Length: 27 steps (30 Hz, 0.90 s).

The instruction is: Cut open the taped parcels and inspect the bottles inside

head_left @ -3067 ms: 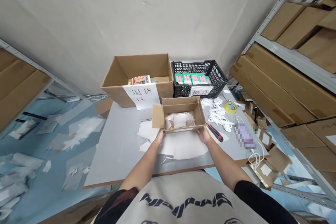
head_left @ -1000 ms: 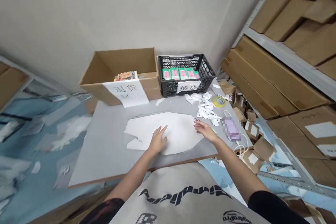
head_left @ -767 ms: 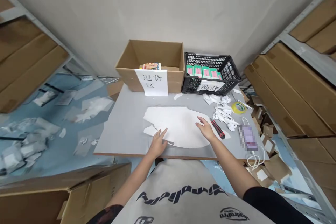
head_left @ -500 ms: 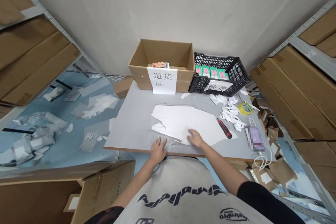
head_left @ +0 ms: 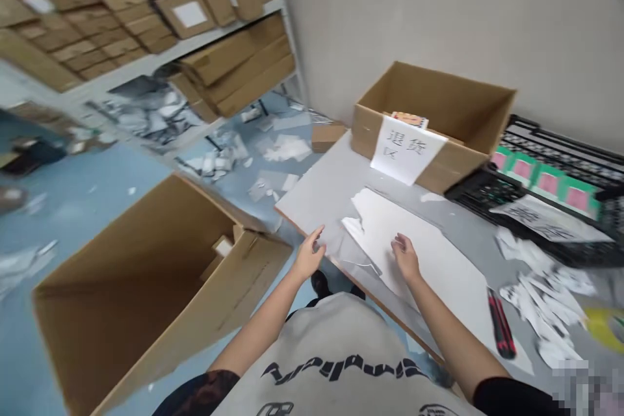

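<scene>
A torn white sheet [head_left: 446, 260] lies flat on the grey table [head_left: 322, 185], ragged at its left end. Just over it hovers my right hand [head_left: 407, 259], fingers loosely bent and apart, nothing held. My left hand [head_left: 309, 255] is at the table's front edge, its thumb and fingers spread and holding nothing. Between the hands, a thin white strip [head_left: 358, 262] rests by the sheet's near edge. A red-and-black cutter [head_left: 500, 325] sits at the sheet's right end.
On the table's far side stand a labelled cardboard box [head_left: 363, 130] and a black crate [head_left: 470, 192] with green-and-pink packs. Crumpled paper strips [head_left: 550, 299] and yellow tape [head_left: 604, 327] lie right. A large open carton [head_left: 258, 273] stands left on the floor; shelves [head_left: 195, 45] hold boxes.
My view has swung left, bringing the floor carton and shelves further in. Both hands have lifted slightly from where they rested on the table and sheet.
</scene>
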Available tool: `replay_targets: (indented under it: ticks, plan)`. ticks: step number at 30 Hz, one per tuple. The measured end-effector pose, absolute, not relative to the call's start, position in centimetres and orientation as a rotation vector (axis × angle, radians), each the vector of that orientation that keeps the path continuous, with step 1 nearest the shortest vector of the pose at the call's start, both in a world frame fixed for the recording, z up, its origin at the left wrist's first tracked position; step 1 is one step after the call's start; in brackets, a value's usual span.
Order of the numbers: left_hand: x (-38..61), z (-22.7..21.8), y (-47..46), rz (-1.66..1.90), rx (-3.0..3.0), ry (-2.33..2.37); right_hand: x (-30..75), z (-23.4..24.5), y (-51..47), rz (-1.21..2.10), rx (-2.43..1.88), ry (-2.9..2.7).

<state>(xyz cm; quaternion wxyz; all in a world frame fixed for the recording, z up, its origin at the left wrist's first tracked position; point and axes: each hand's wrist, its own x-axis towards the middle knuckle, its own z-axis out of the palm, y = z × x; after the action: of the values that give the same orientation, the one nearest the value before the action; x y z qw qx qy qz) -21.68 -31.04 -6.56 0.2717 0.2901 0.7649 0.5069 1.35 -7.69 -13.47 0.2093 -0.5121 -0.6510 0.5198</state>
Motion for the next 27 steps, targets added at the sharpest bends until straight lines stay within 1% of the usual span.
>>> replay_targets:
  ticks: [3,6,12,16,19,23,27]
  plan:
    - [-24.2,-5.1,-36.7,1.523,0.548,2.209,-6.9,-11.1,-8.3,1.585,-1.213,-1.89]
    - [-26.2,-4.5,-42.5,1.661,0.254,2.327,-15.0,-8.5,-12.4,1.752,-0.962,-1.996]
    - [-30.4,-3.6,-53.3,1.859,-0.064,2.413,-27.2,-5.8,-25.3,2.061,-0.467,-2.215]
    - [-36.0,-3.5,-62.7,1.96,-0.22,2.427,-34.9,-4.5,-34.0,2.122,-0.251,-2.314]
    - [-40.3,-4.3,-70.6,1.993,-0.396,2.416,-41.0,-3.7,-40.2,2.125,-0.138,-2.391]
    - [-45.5,-6.3,-79.4,1.959,-0.553,2.398,-48.6,-4.4,-47.6,2.078,-0.054,-2.59]
    - [-51.3,-10.0,-84.4,1.908,-0.721,2.319,-54.8,-8.6,-53.1,2.029,-0.132,-2.855]
